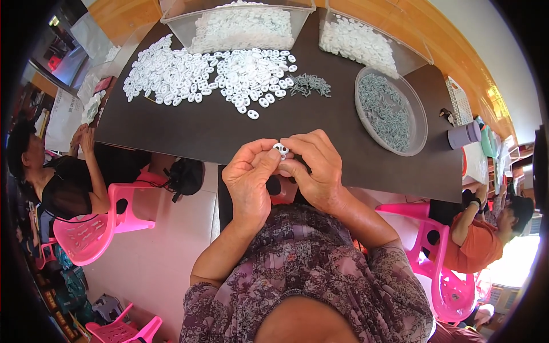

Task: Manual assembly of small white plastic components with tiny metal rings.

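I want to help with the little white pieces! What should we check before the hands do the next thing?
1. White piece pinched between both hands: ok.
2. Left hand and right hand meet above the table edge: ok.
3. More white pieces in the pile on the table: ok.
4. Round dish holds small grey parts: ok.
5. Loose grey parts lie beside the pile: ok.
6. Whether a grey part already sits in the held piece: cannot tell, fingers hide it.
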`<state>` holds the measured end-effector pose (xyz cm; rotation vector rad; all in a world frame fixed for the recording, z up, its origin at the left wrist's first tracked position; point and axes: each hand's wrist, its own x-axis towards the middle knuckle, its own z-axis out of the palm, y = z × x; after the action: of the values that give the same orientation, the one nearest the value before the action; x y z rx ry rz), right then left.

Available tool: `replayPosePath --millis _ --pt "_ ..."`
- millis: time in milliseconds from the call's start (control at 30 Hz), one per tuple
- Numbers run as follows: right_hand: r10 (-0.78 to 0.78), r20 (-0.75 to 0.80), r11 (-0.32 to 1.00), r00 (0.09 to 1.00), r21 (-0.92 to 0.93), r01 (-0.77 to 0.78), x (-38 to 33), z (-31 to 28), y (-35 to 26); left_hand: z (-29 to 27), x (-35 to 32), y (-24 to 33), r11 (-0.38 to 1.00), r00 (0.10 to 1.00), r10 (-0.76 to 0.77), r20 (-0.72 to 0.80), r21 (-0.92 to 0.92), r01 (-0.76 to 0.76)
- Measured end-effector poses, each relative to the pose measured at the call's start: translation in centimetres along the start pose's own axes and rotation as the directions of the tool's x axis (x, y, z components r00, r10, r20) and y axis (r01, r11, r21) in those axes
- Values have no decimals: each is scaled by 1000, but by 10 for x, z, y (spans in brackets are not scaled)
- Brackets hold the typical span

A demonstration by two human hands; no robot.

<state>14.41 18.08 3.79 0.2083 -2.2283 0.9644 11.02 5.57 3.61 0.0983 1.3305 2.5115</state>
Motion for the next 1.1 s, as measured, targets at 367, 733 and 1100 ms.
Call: replayPosePath --millis 367,733,1100 --pt "54 -47 990 997 136 -48 -2 -1 -2 -8 2 -3 965 969 187 163 157 -213" --pt "-54 -141 989 989 126 72 -1 7 1 -8 4 -22 882 910 389 145 228 -413" --pt "-64 -140 993 988 87 77 -1 10 2 -7 5 -27 936 939 331 88 91 -339"
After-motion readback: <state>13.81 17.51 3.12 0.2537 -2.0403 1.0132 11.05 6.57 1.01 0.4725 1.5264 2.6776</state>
